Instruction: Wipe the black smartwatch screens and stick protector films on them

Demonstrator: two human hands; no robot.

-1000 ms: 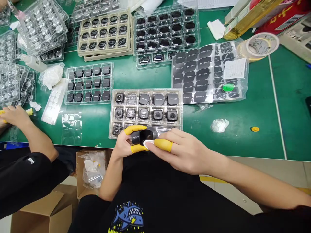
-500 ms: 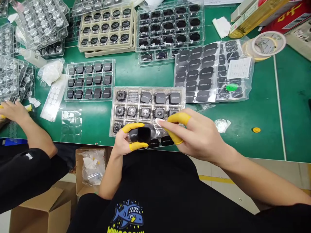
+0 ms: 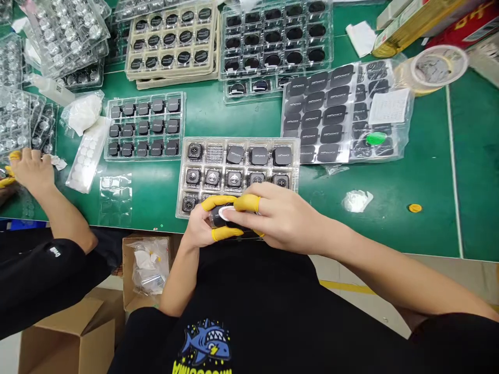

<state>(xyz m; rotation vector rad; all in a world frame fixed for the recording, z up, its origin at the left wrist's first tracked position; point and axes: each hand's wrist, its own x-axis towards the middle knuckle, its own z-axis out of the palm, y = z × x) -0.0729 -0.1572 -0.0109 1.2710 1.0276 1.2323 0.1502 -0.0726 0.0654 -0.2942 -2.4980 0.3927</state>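
Note:
My left hand (image 3: 198, 227), with yellow finger cots on thumb and finger, grips a black square watch body (image 3: 234, 225) by its edges. Its dark glass face is mostly covered by my right hand (image 3: 284, 215). That hand, also in yellow cots, pinches a small white pad (image 3: 226, 212) against the face. A black film with pale lettering (image 3: 217, 218) shows beside the watch, under my left fingers. Just beyond both hands lies a clear plastic tray (image 3: 180, 195) of square watch bodies, some back side up, some covered with lettered black film.
Another tray of black watches (image 3: 144, 126) lies left, sheets of black lettered films (image 3: 331, 117) right. Trays of round dark lenses (image 3: 273, 39) stand behind. Tape rolls (image 3: 438, 67), crumpled white tissue (image 3: 356, 201) and a yellow finger cot (image 3: 415, 208) lie right. A co-worker's hand (image 3: 35, 169) works at far left.
My right hand has moved left and down, bringing the white pad from beside the watch onto its face. The co-worker's hand has shifted slightly right.

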